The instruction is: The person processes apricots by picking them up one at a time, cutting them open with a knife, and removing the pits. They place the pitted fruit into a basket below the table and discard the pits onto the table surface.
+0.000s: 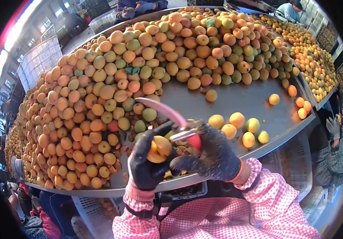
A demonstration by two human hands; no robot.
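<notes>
My left hand (142,165), in a dark glove, is closed around a yellow-orange apricot (160,148). A curved knife (161,108) with a red handle is gripped in my right hand (216,153), also gloved. Its blade points up and to the left, above the apricot, and a metal collar sits beside the fruit. Whether the knife touches the apricot is hard to tell. Below and behind my hands lie cut pieces and scraps (182,148). Several loose apricots (229,130) rest on the metal table (235,99) just right of my right hand.
A large heap of apricots (99,91) covers the table's left and back. Another fruit-laden table (314,59) stands at the right. White crates (40,61) are at the left and below the table edge. Co-workers, including a person (289,12) at the back right, sit around.
</notes>
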